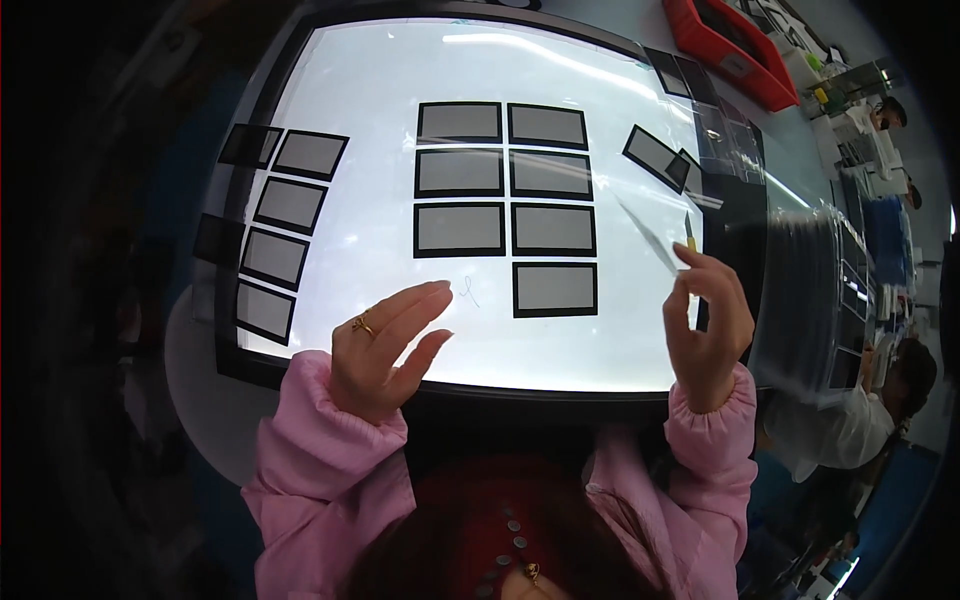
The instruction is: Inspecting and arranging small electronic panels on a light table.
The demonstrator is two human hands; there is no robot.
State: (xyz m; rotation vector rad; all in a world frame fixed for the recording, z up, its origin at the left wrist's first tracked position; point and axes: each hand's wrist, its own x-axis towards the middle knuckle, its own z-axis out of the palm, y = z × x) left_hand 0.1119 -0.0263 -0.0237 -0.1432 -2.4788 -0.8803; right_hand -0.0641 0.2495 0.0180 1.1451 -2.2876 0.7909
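A bright white light table (370, 70) lies in front of me. Several grey glass panels with black borders (505, 205) lie on it in two columns at the middle. My left hand (385, 345) hovers over the table's near edge with fingers apart, a gold ring on one finger, holding nothing. My right hand (705, 325) is raised at the right edge, fingers pinched on a thin clear film (650, 235) that stretches up and left toward a tilted panel (657, 157). A small yellow-tipped tool (690, 235) shows just above those fingers.
A column of several more panels (288, 205) lies along the table's left side. Clear plastic sheets (800, 270) are stacked to the right. A red tray (730, 45) sits at the far right. Another person in white (860, 420) sits at the lower right.
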